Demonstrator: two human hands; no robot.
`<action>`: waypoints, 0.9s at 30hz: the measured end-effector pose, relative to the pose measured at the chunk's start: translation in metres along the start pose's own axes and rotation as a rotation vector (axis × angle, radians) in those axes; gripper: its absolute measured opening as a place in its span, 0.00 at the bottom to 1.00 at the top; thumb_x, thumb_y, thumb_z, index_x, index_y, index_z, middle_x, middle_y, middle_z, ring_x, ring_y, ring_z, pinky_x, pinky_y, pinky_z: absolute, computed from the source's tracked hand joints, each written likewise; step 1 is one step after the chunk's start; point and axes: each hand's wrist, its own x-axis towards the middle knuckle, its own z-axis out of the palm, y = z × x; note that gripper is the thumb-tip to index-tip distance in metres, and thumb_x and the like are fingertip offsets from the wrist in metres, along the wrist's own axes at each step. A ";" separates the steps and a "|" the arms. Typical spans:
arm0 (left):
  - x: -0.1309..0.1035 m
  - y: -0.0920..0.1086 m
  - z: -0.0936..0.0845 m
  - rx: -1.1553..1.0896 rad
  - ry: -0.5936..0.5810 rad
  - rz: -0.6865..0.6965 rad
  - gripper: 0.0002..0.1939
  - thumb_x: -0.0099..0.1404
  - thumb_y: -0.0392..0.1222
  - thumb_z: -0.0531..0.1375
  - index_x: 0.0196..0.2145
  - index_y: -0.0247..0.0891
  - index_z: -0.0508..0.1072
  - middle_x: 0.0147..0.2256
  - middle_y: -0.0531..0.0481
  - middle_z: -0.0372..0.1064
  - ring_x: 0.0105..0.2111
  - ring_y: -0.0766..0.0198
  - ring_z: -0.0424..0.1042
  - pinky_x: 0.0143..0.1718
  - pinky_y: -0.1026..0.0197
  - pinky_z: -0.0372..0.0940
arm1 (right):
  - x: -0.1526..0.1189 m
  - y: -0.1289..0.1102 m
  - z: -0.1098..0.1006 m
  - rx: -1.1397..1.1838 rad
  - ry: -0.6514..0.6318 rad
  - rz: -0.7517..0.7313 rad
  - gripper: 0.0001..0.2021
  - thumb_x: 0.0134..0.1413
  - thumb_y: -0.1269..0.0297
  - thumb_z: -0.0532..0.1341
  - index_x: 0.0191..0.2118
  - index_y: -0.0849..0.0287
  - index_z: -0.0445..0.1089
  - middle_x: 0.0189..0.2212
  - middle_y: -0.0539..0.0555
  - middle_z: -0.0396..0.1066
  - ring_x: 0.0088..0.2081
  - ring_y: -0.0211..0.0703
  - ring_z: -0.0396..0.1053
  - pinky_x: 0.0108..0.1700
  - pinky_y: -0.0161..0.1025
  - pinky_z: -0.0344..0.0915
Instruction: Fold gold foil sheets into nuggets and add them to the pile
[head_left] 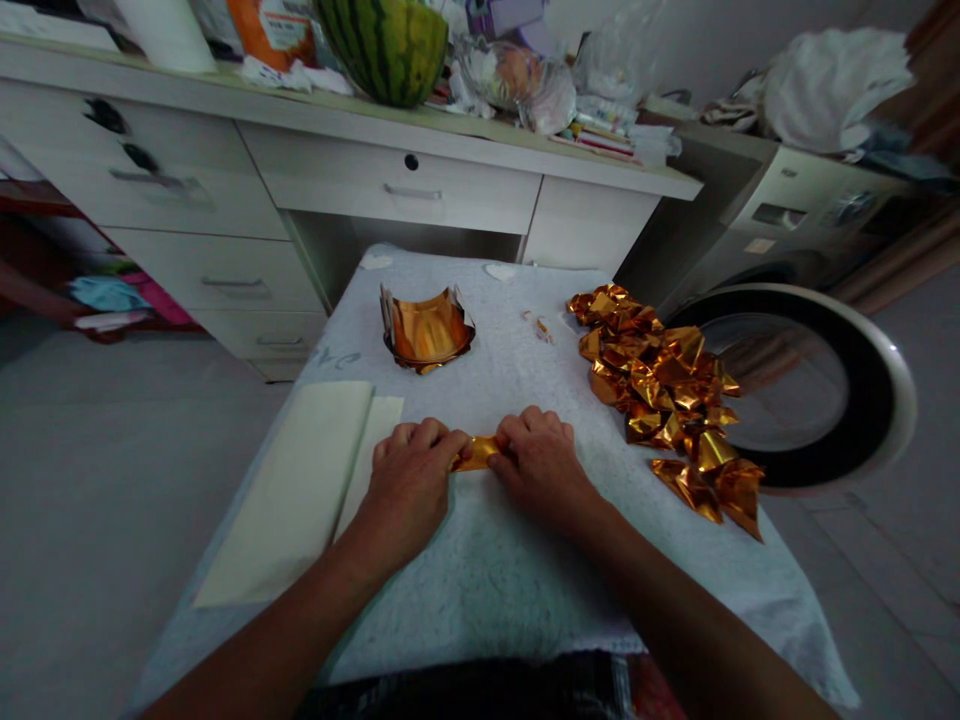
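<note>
Between my two hands, low over the cloth-covered table, is a narrow strip of gold foil paper (pixel 477 453). My left hand (pixel 418 470) is closed on its left end, thumb and fingers pressed together. On the right end, my right hand (pixel 541 460) pinches it the same way. Parts of the strip are hidden under the fingers. Beyond the hands lies a curled stack of gold foil sheets (pixel 427 330). To the right, a pile of folded gold foil pieces (pixel 660 370) runs along the table edge. Pale yellow paper (pixel 292 480) lies flat to the left, near my left forearm.
The table (pixel 480 580) wears a light blue-grey cloth, with small scraps (pixel 541 328) near its far side. Behind stands a white desk (pixel 337 165) bearing a cut watermelon (pixel 386 50) and bags. A washing machine's open round door (pixel 885 390) sits close to the right edge.
</note>
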 end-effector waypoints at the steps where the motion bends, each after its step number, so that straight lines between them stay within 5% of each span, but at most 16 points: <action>1: 0.000 0.000 0.000 0.000 0.000 0.005 0.15 0.68 0.32 0.50 0.43 0.47 0.73 0.42 0.50 0.68 0.42 0.54 0.61 0.38 0.54 0.52 | -0.001 0.003 0.000 0.014 0.002 0.003 0.06 0.58 0.60 0.61 0.39 0.54 0.67 0.39 0.54 0.64 0.42 0.49 0.59 0.43 0.44 0.51; 27: 0.001 -0.003 0.000 -0.047 -0.004 0.005 0.19 0.66 0.30 0.52 0.45 0.51 0.75 0.42 0.50 0.70 0.43 0.53 0.62 0.40 0.52 0.55 | -0.004 0.036 -0.018 0.157 -0.117 -0.056 0.12 0.56 0.71 0.59 0.46 0.54 0.67 0.44 0.56 0.64 0.46 0.50 0.59 0.48 0.49 0.54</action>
